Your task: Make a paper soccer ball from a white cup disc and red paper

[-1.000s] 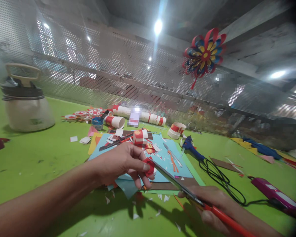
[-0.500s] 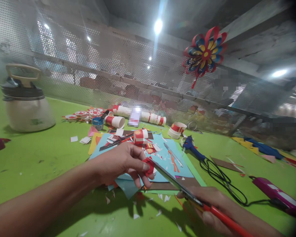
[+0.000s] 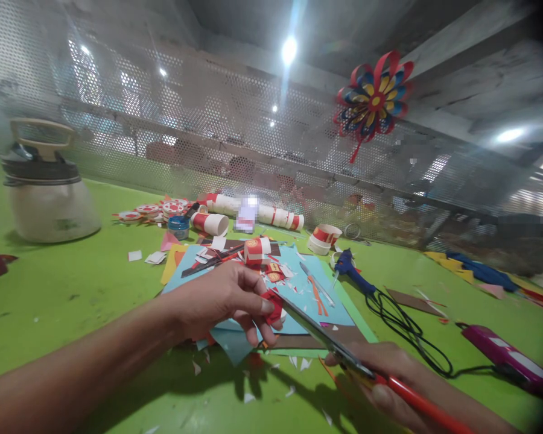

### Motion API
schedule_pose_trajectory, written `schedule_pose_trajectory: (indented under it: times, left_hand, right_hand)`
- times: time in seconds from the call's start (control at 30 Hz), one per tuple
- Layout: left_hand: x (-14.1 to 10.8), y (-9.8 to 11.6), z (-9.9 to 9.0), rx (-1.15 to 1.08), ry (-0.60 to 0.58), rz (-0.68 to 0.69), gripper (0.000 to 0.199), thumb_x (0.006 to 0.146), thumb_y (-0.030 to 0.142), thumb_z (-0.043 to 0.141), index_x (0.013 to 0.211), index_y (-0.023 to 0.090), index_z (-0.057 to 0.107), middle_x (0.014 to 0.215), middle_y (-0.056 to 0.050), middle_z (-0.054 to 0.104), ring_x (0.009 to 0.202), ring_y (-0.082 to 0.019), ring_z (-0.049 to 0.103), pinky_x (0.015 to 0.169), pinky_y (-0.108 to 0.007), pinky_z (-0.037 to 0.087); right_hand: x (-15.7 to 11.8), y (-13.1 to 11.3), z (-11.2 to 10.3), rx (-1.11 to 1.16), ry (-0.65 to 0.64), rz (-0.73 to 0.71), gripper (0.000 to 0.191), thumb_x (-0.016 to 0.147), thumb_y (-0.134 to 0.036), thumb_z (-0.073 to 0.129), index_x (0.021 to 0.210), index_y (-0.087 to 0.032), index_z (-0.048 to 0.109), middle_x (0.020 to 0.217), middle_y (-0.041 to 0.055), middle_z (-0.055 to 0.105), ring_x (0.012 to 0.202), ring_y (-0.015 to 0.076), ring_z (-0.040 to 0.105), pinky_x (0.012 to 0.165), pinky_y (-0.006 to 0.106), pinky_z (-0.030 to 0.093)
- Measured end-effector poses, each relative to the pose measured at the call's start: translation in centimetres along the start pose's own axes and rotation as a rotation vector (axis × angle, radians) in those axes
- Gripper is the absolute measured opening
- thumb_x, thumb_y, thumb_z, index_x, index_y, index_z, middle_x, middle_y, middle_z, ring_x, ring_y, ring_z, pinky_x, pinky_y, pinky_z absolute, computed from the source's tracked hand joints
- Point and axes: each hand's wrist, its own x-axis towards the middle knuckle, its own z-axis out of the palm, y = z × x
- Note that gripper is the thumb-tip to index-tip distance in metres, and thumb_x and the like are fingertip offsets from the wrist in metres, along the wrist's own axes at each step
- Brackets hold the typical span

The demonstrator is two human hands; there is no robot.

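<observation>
Between its thumb and fingers, my left hand (image 3: 228, 298) pinches a small red paper piece (image 3: 274, 305) above the light blue paper sheets (image 3: 344, 304). At lower right, my right hand (image 3: 389, 377) is wrapped round scissors (image 3: 319, 333) with red handles. The scissor tips reach the upper edge of the red piece; whether the blades are closed on it is hard to tell. Behind my left hand, a cut red and white cup (image 3: 257, 250) sits on the sheets among paper scraps and a black-handled tool.
A glue gun (image 3: 353, 270) with a black cord lies right of the sheets, near a purple power strip (image 3: 509, 355). A large jug (image 3: 52, 187) stands at left. Behind are a blue jar (image 3: 178, 226) and cup tubes (image 3: 271, 214). A paper flower (image 3: 375, 100) hangs above.
</observation>
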Motion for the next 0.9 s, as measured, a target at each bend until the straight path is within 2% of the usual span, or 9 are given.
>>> schedule_pose_trajectory:
  times: [0.17,0.27,0.47,0.63,0.9]
  left_hand:
    - [0.1,-0.1,0.0,-0.001,0.004,0.000,0.007,0.075,0.014,0.068,0.069,0.012,0.068,0.064,-0.006,0.074,0.063,-0.016,0.071,0.053,-0.022,0.051]
    - [0.1,-0.2,-0.1,-0.011,0.007,0.006,0.006,0.074,0.014,0.069,0.068,0.012,0.068,0.065,-0.005,0.073,0.062,-0.017,0.071,0.053,-0.023,0.051]
    - [0.1,-0.2,-0.2,-0.023,0.008,0.014,0.007,0.071,0.015,0.071,0.066,0.012,0.066,0.068,-0.006,0.073,0.063,-0.018,0.071,0.053,-0.024,0.051]
    - [0.0,-0.1,-0.2,-0.048,0.004,0.002,0.009,0.071,0.015,0.072,0.066,0.012,0.066,0.067,-0.005,0.073,0.063,-0.018,0.071,0.052,-0.023,0.051]
    - [-0.1,0.2,0.0,-0.035,0.001,-0.027,0.007,0.073,0.014,0.070,0.066,0.012,0.067,0.071,-0.006,0.074,0.061,-0.016,0.071,0.051,-0.021,0.050]
  right_hand:
    - [1.5,1.4,0.1,-0.003,-0.105,-0.102,0.043,0.087,-0.055,0.053,0.122,-0.033,0.066,0.104,0.0060,0.073,0.093,0.0257,0.069,0.086,0.034,0.054]
    - [2.1,1.2,0.3,-0.002,-0.111,-0.113,0.045,0.088,-0.057,0.050,0.121,-0.033,0.066,0.097,0.0053,0.074,0.084,0.0244,0.070,0.077,0.031,0.056]
    - [2.2,0.6,0.6,-0.026,-0.101,-0.137,0.048,0.088,-0.059,0.047,0.131,-0.040,0.057,0.111,0.0050,0.072,0.098,0.0282,0.068,0.085,0.035,0.054]
    - [1.9,1.2,0.5,-0.056,-0.071,-0.139,0.047,0.086,-0.056,0.052,0.131,-0.044,0.056,0.110,0.0041,0.072,0.099,0.0283,0.069,0.083,0.036,0.055]
    - [1.7,1.1,0.2,-0.091,-0.074,-0.141,0.044,0.087,-0.050,0.055,0.129,-0.038,0.059,0.108,0.0053,0.073,0.096,0.0267,0.069,0.086,0.034,0.054]
